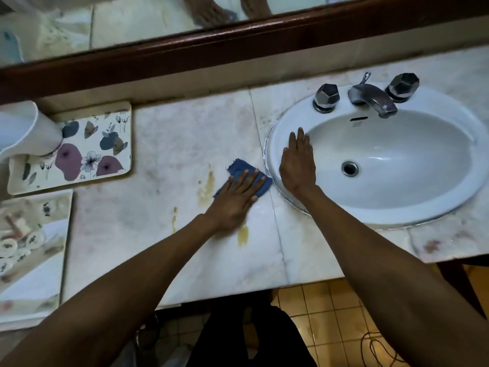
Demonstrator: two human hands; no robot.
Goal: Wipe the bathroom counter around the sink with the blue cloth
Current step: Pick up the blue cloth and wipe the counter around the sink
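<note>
The blue cloth (pixel 239 167) lies on the pale marble counter (pixel 180 144), just left of the white oval sink (pixel 412 207). My left hand (pixel 235 200) presses flat on the cloth, fingers spread, and covers most of it. My right hand (pixel 298 161) rests flat and open on the sink's left rim, holding nothing. Yellowish streaks (pixel 207 185) mark the counter left of the cloth, and another smear (pixel 242 234) lies below my left hand.
A chrome faucet (pixel 373 98) with two knobs stands at the back of the sink. A floral tray (pixel 76 152) with a white cup (pixel 26 128) sits at the left, with a second tray (pixel 31 250) of small items in front of it. A dark wooden mirror frame (pixel 238 46) runs along the back.
</note>
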